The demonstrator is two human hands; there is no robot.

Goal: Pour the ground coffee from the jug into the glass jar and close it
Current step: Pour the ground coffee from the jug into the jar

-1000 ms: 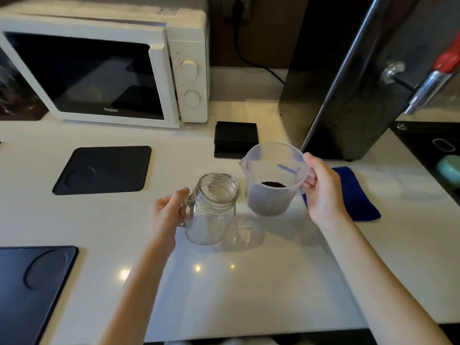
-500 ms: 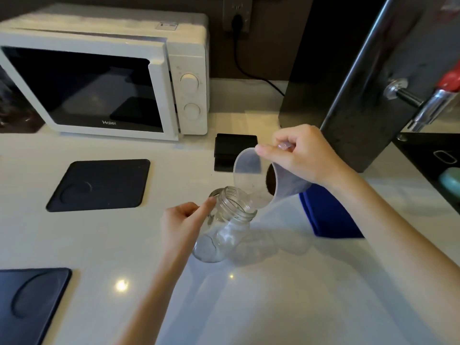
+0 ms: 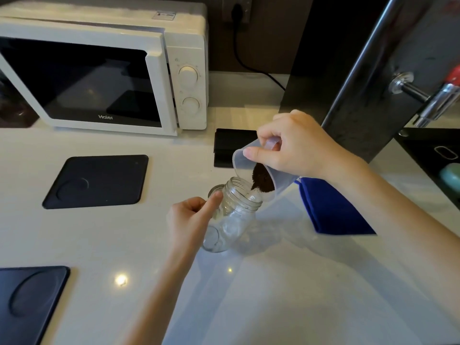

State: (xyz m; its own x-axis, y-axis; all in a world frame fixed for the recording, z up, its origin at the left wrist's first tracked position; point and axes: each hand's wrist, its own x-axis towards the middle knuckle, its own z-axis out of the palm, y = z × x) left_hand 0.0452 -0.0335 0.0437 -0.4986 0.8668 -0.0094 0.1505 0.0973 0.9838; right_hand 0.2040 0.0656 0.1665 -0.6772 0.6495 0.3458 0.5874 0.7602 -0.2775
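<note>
The right hand [image 3: 296,143] comes in from the right, wrist bent and knuckles up, closed around the handle of the clear plastic jug [image 3: 251,168]. The thumb lies along the jug's rim and the fingers curl over the handle. The jug is tipped steeply to the left and down, its lip just over the mouth of the glass jar [image 3: 232,215]. The ground coffee [image 3: 262,181] has slid to the low side of the jug, a dark heap at the lip, right at the jar's threaded opening.

The left hand [image 3: 191,220] reaches up from the bottom of the view, forearm slanted to the right. It is closed loosely on the jar's left side, with the index finger stretched out along the neck and the other fingers curled at what looks like the jar's handle. The jar is tilted, mouth leaning right toward the jug, its base on the white tabletop [image 3: 124,240]. No lid is on the jar.

A folded blue cloth [image 3: 333,210] lies just right of the jar, under the right forearm. A white microwave [image 3: 104,68] stands at the back left, with a dark mat [image 3: 97,181] in front of it.
</note>
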